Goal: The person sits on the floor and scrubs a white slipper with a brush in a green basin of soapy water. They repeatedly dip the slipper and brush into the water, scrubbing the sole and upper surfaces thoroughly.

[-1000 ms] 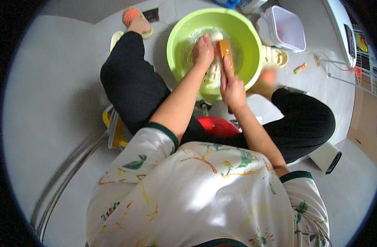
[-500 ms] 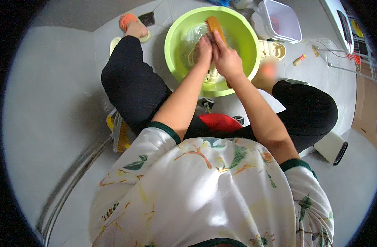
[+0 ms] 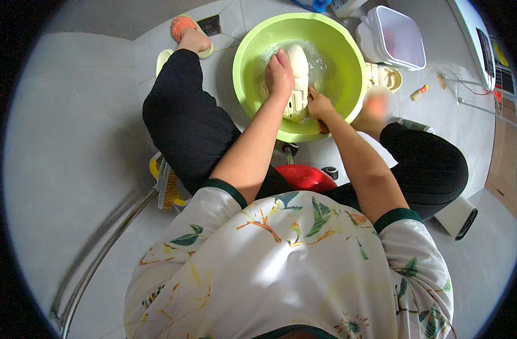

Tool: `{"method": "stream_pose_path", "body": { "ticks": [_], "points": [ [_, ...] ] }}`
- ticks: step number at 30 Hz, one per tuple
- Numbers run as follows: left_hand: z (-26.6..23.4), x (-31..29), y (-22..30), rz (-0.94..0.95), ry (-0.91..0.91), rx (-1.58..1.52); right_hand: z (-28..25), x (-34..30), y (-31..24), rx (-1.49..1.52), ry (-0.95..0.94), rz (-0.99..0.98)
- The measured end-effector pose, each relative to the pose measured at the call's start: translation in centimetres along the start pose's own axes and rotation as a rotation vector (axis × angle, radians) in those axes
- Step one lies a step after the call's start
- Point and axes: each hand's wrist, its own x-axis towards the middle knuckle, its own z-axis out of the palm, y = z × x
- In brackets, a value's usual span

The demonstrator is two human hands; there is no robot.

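Observation:
Between my knees stands a lime-green basin (image 3: 245, 107) with sudsy water in it. My left hand (image 3: 279, 73) grips a cream clog-like shoe (image 3: 297, 65) by its side, holding it up on edge over the water. Close beside the shoe's near end, my right hand (image 3: 320, 106) is closed around a wooden brush (image 3: 323, 127). Only part of the brush's brown wood shows below that hand; its bristles are hidden. Both hands are inside the basin's rim.
A second cream shoe (image 3: 392, 79) and a white bucket (image 3: 417, 56) stand right of the basin. A red stool seat (image 3: 306, 177) is under me. A yellow-bristled broom (image 3: 171, 189) lies at left, and a small red-yellow item (image 3: 420, 92) on the tiles.
My right hand has lowered the brush from the basin's far side to its near right. My left hand has raised the shoe, which now shows plainly. The view has shifted slightly.

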Motion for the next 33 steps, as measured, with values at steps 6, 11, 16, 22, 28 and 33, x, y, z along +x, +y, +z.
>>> {"method": "stream_pose_path", "body": {
  "ticks": [6, 11, 16, 22, 28, 33],
  "points": [
    [0.4, 0.7, -0.3, -0.036, -0.024, -0.003, -4.0, -5.4, -1.4, 0.661, 0.311, -0.068],
    [1.5, 0.1, 1.0, -0.116, -0.273, -0.174, -6.5, -14.4, -6.2, 0.412, 0.61, -0.393],
    [3.8, -0.7, -0.8, 0.034, -0.247, -0.251, -12.5, -10.4, -8.2, 0.224, 0.524, -0.185],
    [2.9, -0.1, -1.9, -0.143, -0.147, -0.484, -7.0, -16.1, -5.5, 0.021, 0.598, -0.426],
    [3.9, -1.5, -1.6, -0.115, -0.328, -0.702, -11.1, -11.5, -8.2, 0.056, 0.508, -0.309],
    [0.4, -1.3, -0.2, -0.098, -0.153, -0.363, -11.2, -8.5, -6.2, 1.144, 0.173, -0.108]
  ]
}}
